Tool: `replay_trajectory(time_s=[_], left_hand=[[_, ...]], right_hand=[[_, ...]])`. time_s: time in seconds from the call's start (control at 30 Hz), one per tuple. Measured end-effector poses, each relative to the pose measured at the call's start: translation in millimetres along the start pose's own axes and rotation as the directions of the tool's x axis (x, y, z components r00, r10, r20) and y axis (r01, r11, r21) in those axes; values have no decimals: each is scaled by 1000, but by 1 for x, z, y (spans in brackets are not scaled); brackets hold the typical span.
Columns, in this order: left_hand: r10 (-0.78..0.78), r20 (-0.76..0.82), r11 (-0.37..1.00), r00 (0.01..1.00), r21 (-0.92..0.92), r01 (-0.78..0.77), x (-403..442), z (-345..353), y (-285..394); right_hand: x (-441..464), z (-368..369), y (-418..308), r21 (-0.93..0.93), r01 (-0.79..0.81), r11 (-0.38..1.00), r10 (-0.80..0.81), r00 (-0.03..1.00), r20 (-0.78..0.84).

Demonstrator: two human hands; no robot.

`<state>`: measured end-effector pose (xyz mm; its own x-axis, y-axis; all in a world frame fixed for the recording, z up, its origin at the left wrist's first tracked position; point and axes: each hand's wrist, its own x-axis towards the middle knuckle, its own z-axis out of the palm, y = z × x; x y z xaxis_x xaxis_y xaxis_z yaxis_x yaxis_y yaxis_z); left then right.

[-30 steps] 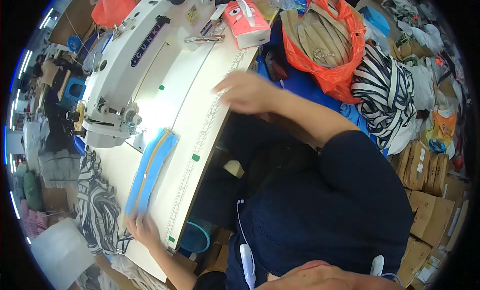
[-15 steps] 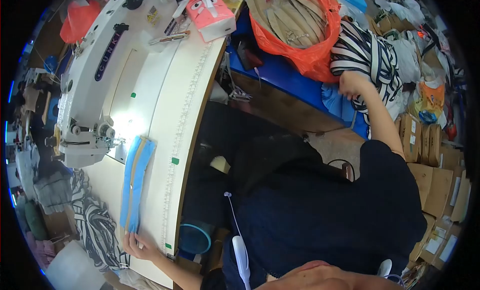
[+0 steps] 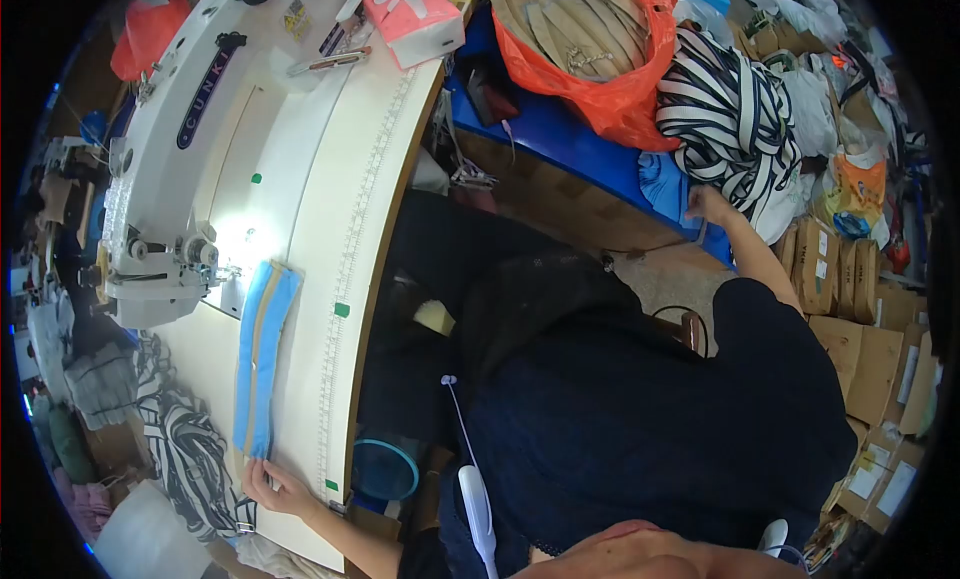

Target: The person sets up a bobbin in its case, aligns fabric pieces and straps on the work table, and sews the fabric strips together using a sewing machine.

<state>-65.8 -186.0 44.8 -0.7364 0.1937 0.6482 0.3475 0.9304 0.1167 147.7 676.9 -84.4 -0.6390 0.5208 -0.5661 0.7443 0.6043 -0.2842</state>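
Observation:
My left hand (image 3: pixel 278 490) pinches the lower end of a light blue strip (image 3: pixel 262 364) on the white sewing table. A tan zipper-like band runs along the middle of this strip, and its upper end lies near the needle area of the sewing machine (image 3: pixel 160 249). Out to the right, my right hand (image 3: pixel 712 207) has its fingers closed at the edge of blue fabric pieces (image 3: pixel 662 184). These pieces lie on the blue surface, beside a bundle of striped webbing (image 3: pixel 725 114). The fingertips of the right hand are partly hidden.
A red bag (image 3: pixel 640 114) of tan strips stands beside the bundle. At the table's top are a pink tissue pack (image 3: pixel 415 24) and metal tweezers or snips (image 3: pixel 330 61). More striped webbing (image 3: pixel 190 449) hangs at the left; cardboard boxes (image 3: pixel 850 354) are stacked right.
My right hand has moved from over the table across to the blue fabric pieces at the right. My left hand stays at the strip's lower end. The view has shifted.

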Motion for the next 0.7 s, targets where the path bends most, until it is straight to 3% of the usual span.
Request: replay_trajectory(time_s=[0.13,0.33,0.43,0.53,0.7], left_hand=[[-20,-6,1000,1000,-9,20,-2,-2,-3],[-51,7,997,999,-56,52,-2,-1,-2],[-69,13,996,998,-48,69,0,-2,2],[-60,-24,996,998,-64,58,-5,-1,-6],[-58,-52,996,997,-70,54,-4,-6,-4]], right_hand=[[11,-3,6,221,-183,958,163,981,106],[-9,-8,-9,-7,71,997,-70,995,68],[-9,-10,-18,-15,-16,1000,17,996,84],[5,-7,0,138,-98,986,77,985,152],[10,-10,6,209,-154,966,121,979,163]])
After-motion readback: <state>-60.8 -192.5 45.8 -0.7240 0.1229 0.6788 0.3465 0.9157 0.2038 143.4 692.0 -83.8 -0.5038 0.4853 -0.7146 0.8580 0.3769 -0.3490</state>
